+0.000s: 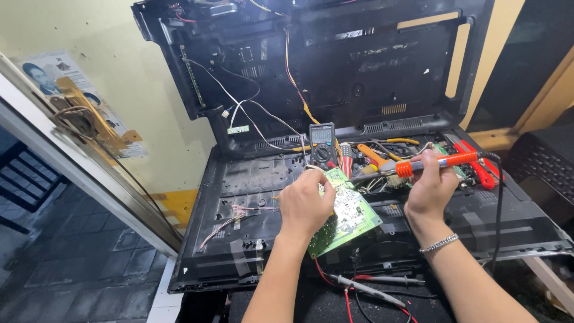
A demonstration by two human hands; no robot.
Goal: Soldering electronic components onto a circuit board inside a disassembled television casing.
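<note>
Left fingers [320, 192] pinch the green board [350, 218], tilted over the open casing [251, 179]; right hand [431, 182] grips the iron [430, 162], tip seemingly at the board's top edge. Soldering looks underway; meter [323, 145] sits behind.

Left hand [305, 203] gripping green circuit board [350, 218]; right hand [431, 182] holding orange soldering iron [427, 162], tip at board edge; multimeter [322, 145] behind.

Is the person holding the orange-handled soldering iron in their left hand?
No, the right hand grips the orange-handled soldering iron, while the left hand holds the green circuit board.
</note>
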